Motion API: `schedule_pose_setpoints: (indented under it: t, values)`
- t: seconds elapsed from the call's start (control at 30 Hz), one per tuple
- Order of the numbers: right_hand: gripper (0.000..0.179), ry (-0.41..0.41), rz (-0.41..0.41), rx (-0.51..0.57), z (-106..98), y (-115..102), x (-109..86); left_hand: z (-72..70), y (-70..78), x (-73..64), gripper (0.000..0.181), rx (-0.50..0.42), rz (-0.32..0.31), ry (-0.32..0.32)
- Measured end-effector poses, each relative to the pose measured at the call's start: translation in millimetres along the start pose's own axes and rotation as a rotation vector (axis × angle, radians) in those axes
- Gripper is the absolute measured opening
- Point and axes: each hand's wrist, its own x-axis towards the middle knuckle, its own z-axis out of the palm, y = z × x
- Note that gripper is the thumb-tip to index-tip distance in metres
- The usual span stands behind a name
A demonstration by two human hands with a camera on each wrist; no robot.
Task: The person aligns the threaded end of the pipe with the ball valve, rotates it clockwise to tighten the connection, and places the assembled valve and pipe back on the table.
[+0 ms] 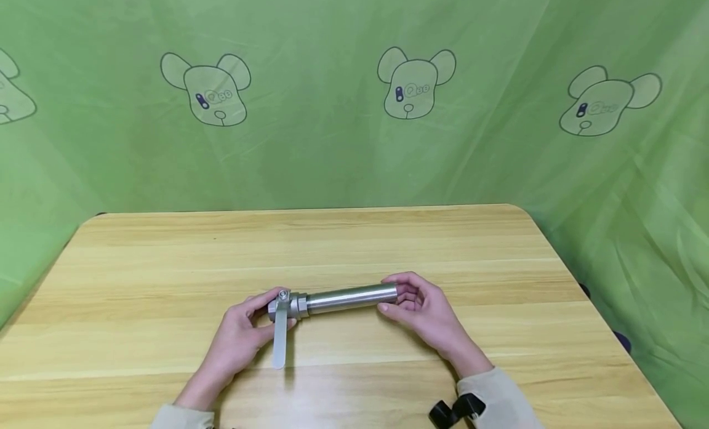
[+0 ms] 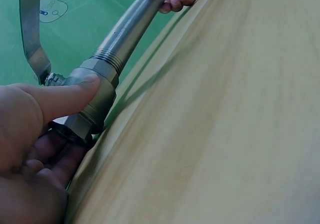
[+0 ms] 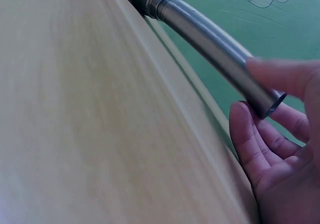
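Gripping metal valve (image 1: 298, 306) with thumb and fingers bent round it, your left hand (image 1: 240, 338) was closed to valve's width. Your right hand (image 1: 431, 315) was part closed—thumb and fingers pinching free end of metal pipe (image 1: 351, 298). Pipe's threaded end met valve, both held above worktop (image 1: 332, 250) between your hands. Flat lever (image 1: 280, 343) reached from valve toward you. Green backdrop (image 1: 310, 164) with printed animal heads hung behind—black device (image 1: 456, 409) sat at your right sleeve (image 1: 495, 395).

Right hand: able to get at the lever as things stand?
Likely yes, though the right hand would have to let go of the pipe. The lever juts from the valve, its free end uncovered; the left hand grips the valve itself.
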Motion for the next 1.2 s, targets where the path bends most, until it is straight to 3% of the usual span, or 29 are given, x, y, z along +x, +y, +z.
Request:
schedule_pose_setpoints:
  t: [0.47,0.7,0.93,1.2]
  values:
    - [0.041,0.059,0.073,0.04,1,-5,-4.5,0.4,-0.7,0.8,0.059,-0.035,-0.019,-0.007]
    - [0.032,0.151,-0.035,-0.057,8,-4,-5.2,-0.1,-0.3,0.2,0.058,-0.037,-0.02,-0.005]
    - [0.049,0.041,-0.13,0.033,6,-1,-4.9,0.9,0.2,1.0,0.058,-0.033,-0.028,0.0]
    - [0.043,0.079,-0.051,-0.05,5,1,-3.5,0.4,0.4,1.4,0.059,-0.075,-0.042,-0.012]
